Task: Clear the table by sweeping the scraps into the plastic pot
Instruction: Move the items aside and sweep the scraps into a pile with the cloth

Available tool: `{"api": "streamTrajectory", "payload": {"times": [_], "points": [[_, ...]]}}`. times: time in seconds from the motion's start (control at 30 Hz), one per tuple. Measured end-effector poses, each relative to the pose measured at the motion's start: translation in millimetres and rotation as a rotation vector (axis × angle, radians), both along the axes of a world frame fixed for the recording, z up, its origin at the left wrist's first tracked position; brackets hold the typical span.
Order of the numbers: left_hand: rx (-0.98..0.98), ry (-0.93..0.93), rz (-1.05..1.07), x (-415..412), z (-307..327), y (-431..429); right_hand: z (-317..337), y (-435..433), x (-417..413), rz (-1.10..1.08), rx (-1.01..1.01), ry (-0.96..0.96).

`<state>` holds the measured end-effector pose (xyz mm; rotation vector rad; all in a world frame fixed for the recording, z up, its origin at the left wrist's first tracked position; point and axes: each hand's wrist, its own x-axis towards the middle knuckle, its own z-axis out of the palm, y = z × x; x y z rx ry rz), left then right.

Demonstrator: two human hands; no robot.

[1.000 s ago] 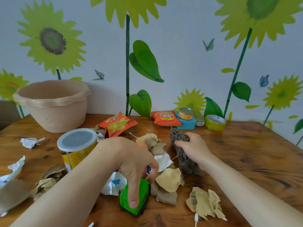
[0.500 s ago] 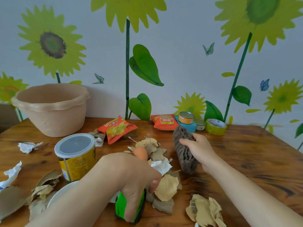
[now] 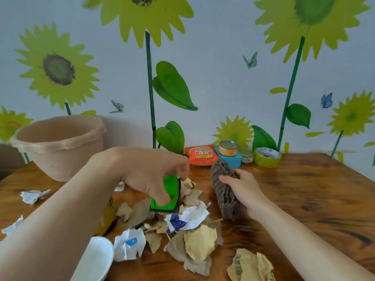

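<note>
- the left hand [image 3: 150, 175] holds a green box [image 3: 165, 194] with a dark underside; the thumb lies on the near face and the other fingers are curled over its top.
- the box is tilted over the far part of the scraps [image 3: 192, 230]; i cannot tell if it touches them.
- the right hand [image 3: 242, 191] grips a brown-grey cloth [image 3: 223, 197], rolled long, with the fingers closed around its side.
- the near end of the cloth is down on the wooden table [image 3: 314, 199], just beside the right edge of the scraps.
- the scraps are torn brown and white papers, heaped in the middle of the table between the two arms.
- the plastic pot [image 3: 58, 147] stands upright at the far left of the table by the wall, well apart from the heap.
- a yellow can [image 3: 106, 216] is partly hidden behind the left arm, and a white bowl [image 3: 93, 260] is at the near edge.
- by the wall are a red snack packet [image 3: 200, 155], a tin [image 3: 228, 148] on a blue box [image 3: 231, 161], and a tape roll [image 3: 266, 157].
</note>
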<state>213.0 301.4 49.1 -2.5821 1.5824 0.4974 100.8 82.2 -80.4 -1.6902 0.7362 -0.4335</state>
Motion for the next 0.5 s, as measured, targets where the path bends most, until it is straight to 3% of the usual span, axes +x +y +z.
{"api": "streamTrajectory", "payload": {"times": [0.23,0.5], "points": [[-0.277,-0.108,0.114,62,-2,-64,-10,1,13,0.056,-0.004,0.009],[-0.344,-0.139,0.270,129,-63,-122,-33,0,20,0.036,0.063,-0.043]]}}
